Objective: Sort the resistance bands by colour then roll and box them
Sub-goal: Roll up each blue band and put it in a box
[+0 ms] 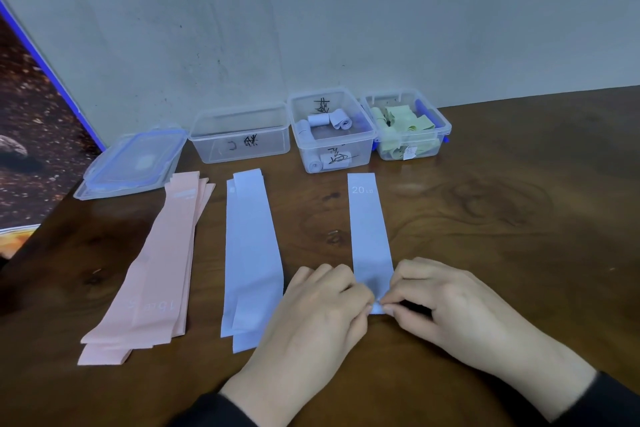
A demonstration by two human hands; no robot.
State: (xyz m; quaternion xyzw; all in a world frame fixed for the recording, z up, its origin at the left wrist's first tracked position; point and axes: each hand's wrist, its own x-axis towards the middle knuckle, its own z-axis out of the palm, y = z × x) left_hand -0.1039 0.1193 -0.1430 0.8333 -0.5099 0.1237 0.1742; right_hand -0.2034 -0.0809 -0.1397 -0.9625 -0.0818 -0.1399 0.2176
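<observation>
A pale blue band marked "20 LB" point(367, 225) lies flat and lengthwise on the wooden table point(502, 218). My left hand point(311, 319) and my right hand point(446, 308) both pinch its near end, which is curled into a small fold between the fingertips. To the left lies a stack of blue bands point(251, 253), and further left a stack of pink bands point(156, 274). At the back stand three clear boxes: an empty box point(239, 139), a middle box point(332, 132) with rolled blue bands, and a right box point(408, 128) with green bands.
Clear lids with blue clips point(133, 163) are stacked at the back left, next to the empty box. A grey wall point(311, 28) runs right behind the boxes. A dark poster point(31, 135) leans at the far left edge.
</observation>
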